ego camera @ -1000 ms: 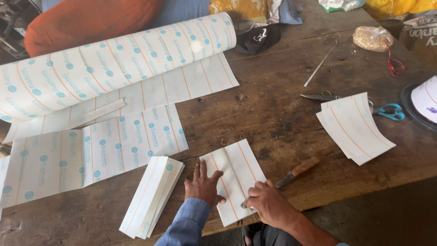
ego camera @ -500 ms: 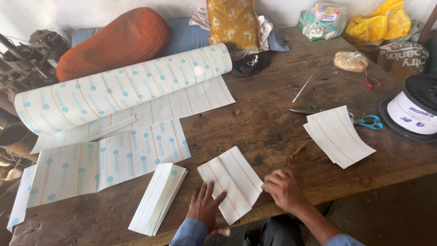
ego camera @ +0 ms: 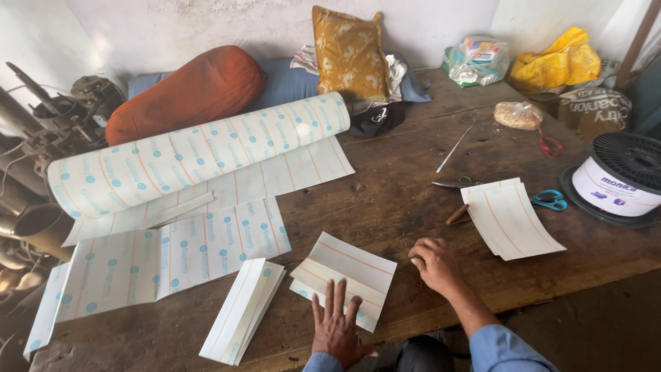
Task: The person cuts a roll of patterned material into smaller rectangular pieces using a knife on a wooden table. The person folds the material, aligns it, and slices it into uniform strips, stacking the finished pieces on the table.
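Your left hand [ego camera: 337, 324] lies flat on the near edge of the folded white sheet [ego camera: 344, 279], fingers [ego camera: 329, 297] spread and pointing away from you, holding nothing. The sheet, creased into panels with thin orange lines, sits on the wooden desk [ego camera: 392, 186] just in front of you, between your two hands. Your right hand [ego camera: 435, 265] rests on the bare wood just to the right of the sheet, fingers curled loosely inward; whether it pinches anything you cannot tell from this view.

To the left of the sheet, a stack of folded white sheets [ego camera: 242, 310] lies near the desk's front edge. Beyond it spreads a long cut strip with blue dots [ego camera: 172, 258], and behind that a large printed roll [ego camera: 200, 155] partly unrolled. To your right lies another pile of white sheets [ego camera: 509, 219], with blue-handled scissors [ego camera: 547, 200] poking out from under its far side and a wooden-handled tool [ego camera: 456, 214] just left of it. A black spool with a white band [ego camera: 616, 180] stands at the right edge. An orange bolster [ego camera: 186, 89] and a yellow patterned cushion [ego camera: 350, 52] rest at the back by the wall.
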